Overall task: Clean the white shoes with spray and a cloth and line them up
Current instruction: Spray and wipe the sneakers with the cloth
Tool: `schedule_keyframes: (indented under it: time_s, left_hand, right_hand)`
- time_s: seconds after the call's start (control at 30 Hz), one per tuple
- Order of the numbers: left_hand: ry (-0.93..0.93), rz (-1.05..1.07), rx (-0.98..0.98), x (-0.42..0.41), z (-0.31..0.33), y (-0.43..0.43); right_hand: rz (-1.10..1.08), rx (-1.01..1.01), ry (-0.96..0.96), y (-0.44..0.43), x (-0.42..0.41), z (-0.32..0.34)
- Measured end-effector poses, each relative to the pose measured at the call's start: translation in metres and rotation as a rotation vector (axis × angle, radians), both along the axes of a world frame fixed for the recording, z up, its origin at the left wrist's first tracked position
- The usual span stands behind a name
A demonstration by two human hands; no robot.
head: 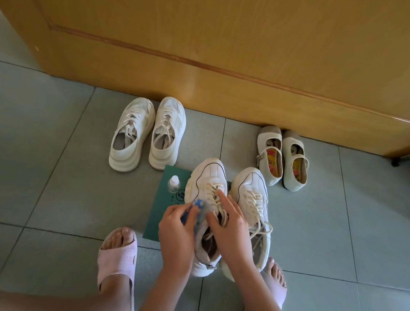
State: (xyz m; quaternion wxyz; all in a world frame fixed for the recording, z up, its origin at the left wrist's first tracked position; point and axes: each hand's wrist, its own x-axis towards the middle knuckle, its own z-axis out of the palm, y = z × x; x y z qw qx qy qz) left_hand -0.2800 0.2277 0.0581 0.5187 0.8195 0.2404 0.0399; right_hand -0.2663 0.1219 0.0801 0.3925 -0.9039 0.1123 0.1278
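Two chunky white sneakers stand side by side in front of me. The left sneaker rests on a green mat; the right sneaker touches it. My left hand presses a blue cloth against the left sneaker's side. My right hand grips that sneaker over its laces and tongue, index finger stretched forward. A small clear spray bottle with a white cap stands upright on the mat, just left of the sneaker.
A pair of white mesh sneakers sits by the wooden door at the back left, and cream strap shoes at the back right. My feet in pink slippers flank the work spot on the grey tiled floor.
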Motion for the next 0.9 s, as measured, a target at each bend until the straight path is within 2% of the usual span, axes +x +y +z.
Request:
schedule_keyframes:
  time_s: [0.13, 0.37, 0.6, 0.9]
  left_hand:
    - [-0.097, 0.033, 0.002, 0.032, 0.006, -0.009]
    - [-0.060, -0.020, 0.108, 0.035, -0.009, -0.012]
    - [0.017, -0.082, -0.027, 0.008, -0.005, 0.000]
    - [0.121, -0.020, -0.196, -0.027, -0.006, 0.006]
  right_hand:
    - [0.016, -0.017, 0.018, 0.000, 0.001, 0.003]
    - [0.032, -0.016, 0.037, 0.000, 0.002, 0.007]
    - [0.086, 0.040, 0.122, -0.004, 0.006, 0.002]
    - [0.131, 0.035, 0.156, -0.008, 0.009, -0.003]
